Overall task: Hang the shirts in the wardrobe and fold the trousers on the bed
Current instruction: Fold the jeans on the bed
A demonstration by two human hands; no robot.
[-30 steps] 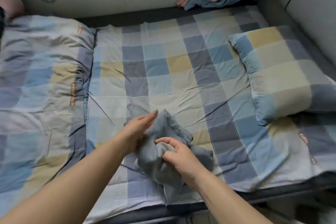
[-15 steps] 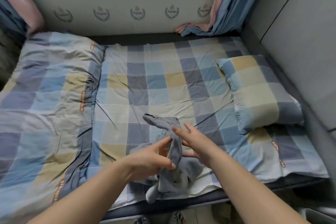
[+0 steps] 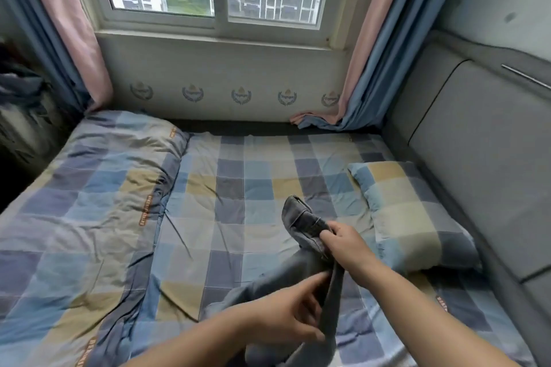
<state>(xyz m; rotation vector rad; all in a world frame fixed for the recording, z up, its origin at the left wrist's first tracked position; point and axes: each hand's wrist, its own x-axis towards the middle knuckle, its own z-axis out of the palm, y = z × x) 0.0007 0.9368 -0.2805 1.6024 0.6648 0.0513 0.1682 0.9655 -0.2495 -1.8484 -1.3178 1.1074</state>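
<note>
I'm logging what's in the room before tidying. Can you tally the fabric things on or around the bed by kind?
Trousers, grey, gripped by the right hand and left hand: 1
Pillow, checked: 1
Folded quilt, checked: 1
Bed sheet, checked: 1
Curtains, pink and blue, left and right: 2
Total: 6

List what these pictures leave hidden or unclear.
Head view only:
- Trousers: lower part cut off by the bottom edge; the left hand and right hand cover parts.
- Wardrobe and shirts: not in view.
- Dark heap at left: cut off by the edge, too dim to identify.
</note>
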